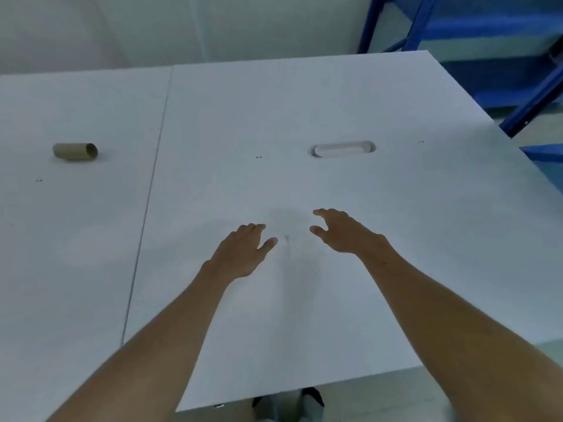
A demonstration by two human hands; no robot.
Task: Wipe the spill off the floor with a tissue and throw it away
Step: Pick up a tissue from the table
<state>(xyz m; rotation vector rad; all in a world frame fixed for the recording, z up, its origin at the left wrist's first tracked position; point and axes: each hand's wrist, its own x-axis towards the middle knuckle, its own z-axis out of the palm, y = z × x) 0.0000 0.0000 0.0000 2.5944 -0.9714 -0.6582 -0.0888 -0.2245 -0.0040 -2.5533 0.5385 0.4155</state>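
Note:
Both my hands hover over a white table [304, 111], palms down, holding nothing. My left hand [243, 252] has its fingers loosely apart, thumb pointing right. My right hand [342, 231] is a little farther forward, fingers spread and slightly curled. A small gap of bare tabletop lies between them. No tissue, spill or bin shows in this view. An empty cardboard paper-roll tube [75, 152] lies on its side far to the left, on the adjoining table [61, 239].
An oval cable slot [342, 149] is cut into the tabletop ahead of my right hand. A blue metal shelf frame [530, 95] stands at the back right. A strip of floor and my shoes [304, 402] show below the near table edge.

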